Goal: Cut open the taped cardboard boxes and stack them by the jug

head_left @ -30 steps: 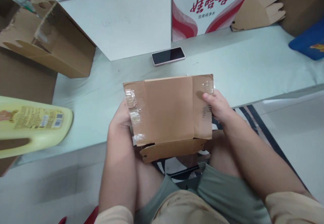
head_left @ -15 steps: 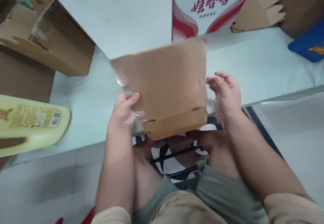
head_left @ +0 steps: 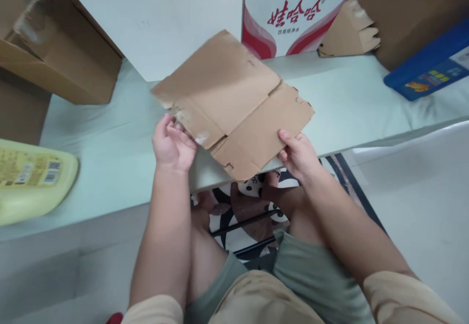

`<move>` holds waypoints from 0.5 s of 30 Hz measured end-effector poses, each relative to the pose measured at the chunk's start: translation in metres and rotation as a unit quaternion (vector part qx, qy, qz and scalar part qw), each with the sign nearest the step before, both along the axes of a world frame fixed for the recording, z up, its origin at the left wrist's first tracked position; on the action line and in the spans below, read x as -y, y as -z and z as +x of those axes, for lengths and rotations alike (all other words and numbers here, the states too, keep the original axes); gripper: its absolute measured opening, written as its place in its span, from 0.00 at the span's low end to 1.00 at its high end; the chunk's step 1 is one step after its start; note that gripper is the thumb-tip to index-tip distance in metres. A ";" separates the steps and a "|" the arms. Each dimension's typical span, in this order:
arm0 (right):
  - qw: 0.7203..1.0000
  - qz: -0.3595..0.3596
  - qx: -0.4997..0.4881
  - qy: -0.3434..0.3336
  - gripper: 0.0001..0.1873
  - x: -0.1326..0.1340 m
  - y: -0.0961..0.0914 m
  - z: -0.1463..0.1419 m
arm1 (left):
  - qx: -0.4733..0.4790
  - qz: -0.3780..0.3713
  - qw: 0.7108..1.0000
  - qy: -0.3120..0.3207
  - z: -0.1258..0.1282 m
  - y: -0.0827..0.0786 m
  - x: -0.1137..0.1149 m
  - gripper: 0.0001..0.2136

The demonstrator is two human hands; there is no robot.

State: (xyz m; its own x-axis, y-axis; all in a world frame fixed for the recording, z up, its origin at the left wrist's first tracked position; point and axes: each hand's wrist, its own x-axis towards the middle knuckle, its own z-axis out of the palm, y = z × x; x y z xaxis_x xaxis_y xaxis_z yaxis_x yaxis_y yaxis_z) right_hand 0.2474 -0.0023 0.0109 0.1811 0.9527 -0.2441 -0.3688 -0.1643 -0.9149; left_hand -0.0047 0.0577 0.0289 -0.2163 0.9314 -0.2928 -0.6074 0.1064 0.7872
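Note:
A flattened brown cardboard box (head_left: 227, 89) is held tilted above the front of the bench, its slotted flap facing my lower right. Shiny tape shows along its left edge. My left hand (head_left: 174, 143) is curled at that taped edge, thumb and fingertips against it; part of the contact is hidden. My right hand (head_left: 298, 153) pinches the lower flap near its right corner, thumb on top and fingers underneath.
The bench has a pale green cover (head_left: 120, 143). At the left are an open cardboard carton (head_left: 84, 65) and a yellow jug (head_left: 32, 182). Behind stand a white panel (head_left: 154, 16), a red-and-white carton (head_left: 289, 21), a small cut cardboard piece (head_left: 346, 33) and a blue container (head_left: 428, 70).
The cardboard has been turned, its lower flap swinging up to the right and opening out. My right hand, apart from it before, has taken hold of the flap.

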 end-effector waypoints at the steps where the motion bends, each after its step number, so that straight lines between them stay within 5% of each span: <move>1: 0.999 0.002 0.002 0.040 0.29 0.002 -0.004 0.007 | 0.016 -0.010 1.000 0.001 0.000 -0.003 0.000 0.08; 4: 0.980 0.001 0.025 0.199 0.25 0.011 -0.019 0.041 | 0.040 -0.045 0.998 0.003 -0.003 -0.007 -0.001 0.06; 9: 0.899 -0.012 0.120 0.421 0.17 0.016 -0.049 0.121 | 0.034 -0.066 0.997 0.020 -0.006 -0.009 0.001 0.04; 12: 0.860 -0.025 0.202 0.468 0.18 -0.015 -0.058 0.174 | 0.027 -0.073 0.997 0.027 -0.009 -0.010 0.001 0.04; 15: 0.840 -0.021 0.302 0.450 0.19 -0.076 -0.060 0.227 | 0.024 -0.074 0.997 0.025 -0.010 -0.010 -0.001 0.04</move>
State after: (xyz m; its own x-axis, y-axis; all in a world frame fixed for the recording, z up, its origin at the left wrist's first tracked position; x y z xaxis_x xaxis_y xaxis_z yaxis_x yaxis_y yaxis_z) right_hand 0.4749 0.0734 0.0704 0.9263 0.3564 0.1220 0.1693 -0.1048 -0.9800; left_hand -0.0150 0.0589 0.0391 -0.1533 0.8862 -0.4372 -0.6352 0.2506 0.7305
